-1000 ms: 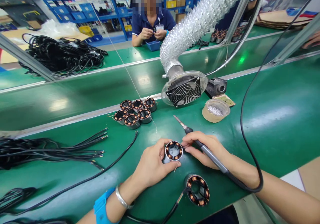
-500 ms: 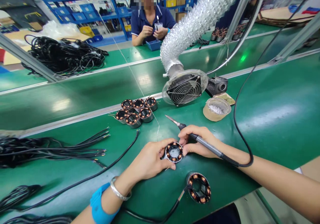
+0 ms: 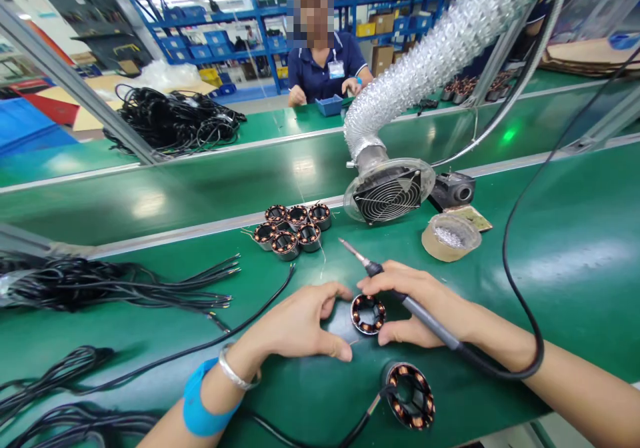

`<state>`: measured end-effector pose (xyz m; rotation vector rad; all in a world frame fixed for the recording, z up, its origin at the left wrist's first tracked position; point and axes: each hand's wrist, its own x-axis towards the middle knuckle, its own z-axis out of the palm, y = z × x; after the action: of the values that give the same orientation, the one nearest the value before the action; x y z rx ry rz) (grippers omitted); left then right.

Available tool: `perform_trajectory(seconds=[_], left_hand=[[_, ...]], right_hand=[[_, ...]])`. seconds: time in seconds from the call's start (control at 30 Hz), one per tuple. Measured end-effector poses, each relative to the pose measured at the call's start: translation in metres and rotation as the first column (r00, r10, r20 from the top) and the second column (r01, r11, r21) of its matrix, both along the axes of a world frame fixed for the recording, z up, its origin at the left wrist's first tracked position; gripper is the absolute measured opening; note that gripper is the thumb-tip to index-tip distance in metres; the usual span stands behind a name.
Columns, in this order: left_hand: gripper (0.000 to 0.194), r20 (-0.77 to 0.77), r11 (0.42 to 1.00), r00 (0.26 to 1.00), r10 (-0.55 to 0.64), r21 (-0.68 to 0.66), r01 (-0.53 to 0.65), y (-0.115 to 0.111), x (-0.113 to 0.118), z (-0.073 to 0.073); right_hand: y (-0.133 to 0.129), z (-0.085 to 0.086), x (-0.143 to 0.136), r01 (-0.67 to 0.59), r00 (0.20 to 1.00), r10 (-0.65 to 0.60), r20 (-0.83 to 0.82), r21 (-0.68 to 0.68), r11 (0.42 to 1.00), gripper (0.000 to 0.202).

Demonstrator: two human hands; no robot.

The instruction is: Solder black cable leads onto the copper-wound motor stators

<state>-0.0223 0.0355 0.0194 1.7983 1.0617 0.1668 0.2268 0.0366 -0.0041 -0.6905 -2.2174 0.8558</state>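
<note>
My right hand [image 3: 430, 301] is wrapped round a soldering iron [image 3: 433, 325], its tip pointing up and to the left. The thumb and index finger of this same hand are at the right side of a small ring-shaped motor stator [image 3: 369, 329] with copper windings. On the stator's left is my left hand [image 3: 300, 321], its thumb and fingers spread apart with nothing between them. A thin wire sticks out near the left thumb. Closer to me, a second stator [image 3: 426, 401] lies tilted on the green bench, joined to a black cable [image 3: 357, 431].
Several stators [image 3: 285, 247] are grouped behind my hands. Black cables [image 3: 190, 295] lie at left. A fume extractor fan [image 3: 390, 198] hangs over the bench, beside a tub of solder bits [image 3: 447, 248]. Across the bench, a person [image 3: 323, 75] sits near a blue tray [image 3: 330, 106].
My left hand has let go of the stator and opened. My right hand stays beside it, with the iron. The view has shifted, and the person opposite has moved their hands apart.
</note>
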Motion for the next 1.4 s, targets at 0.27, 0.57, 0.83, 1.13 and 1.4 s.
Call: perform_trajectory(seconds=[0.27, 0.57, 0.83, 1.13, 1.4], left_hand=[[0.044, 0.245, 0.935, 0.912, 0.329, -0.221, -0.278, -0.011, 0.006, -0.003], [0.045, 0.267, 0.885, 0.878, 0.396, -0.368, -0.287, -0.004, 0.010, -0.005], [0.044, 0.259, 0.858, 0.853, 0.453, -0.386, -0.339, -0.026, 0.020, -0.008], [0.043, 0.138, 0.903, 0.933, 0.332, -0.331, -0.273, -0.034, 0.021, -0.001], [0.022, -0.401, 0.912, 0.851, 0.339, 0.363, -0.192, -0.016, -0.018, 0.022]], right_hand=[[-0.009, -0.012, -0.021, 0.022, 0.999, -0.025, 0.024, 0.095, 0.995, 0.047], [-0.017, -0.028, -0.019, 0.071, 0.997, -0.067, -0.048, 0.085, 0.994, 0.050], [-0.021, -0.030, -0.013, 0.108, 0.994, -0.111, 0.023, 0.106, 0.988, 0.044], [-0.016, -0.040, -0.008, 0.120, 0.990, -0.133, 0.038, 0.240, 0.963, 0.038], [-0.017, -0.034, -0.002, 0.151, 0.985, -0.165, 0.055, 0.207, 0.967, 0.040]])
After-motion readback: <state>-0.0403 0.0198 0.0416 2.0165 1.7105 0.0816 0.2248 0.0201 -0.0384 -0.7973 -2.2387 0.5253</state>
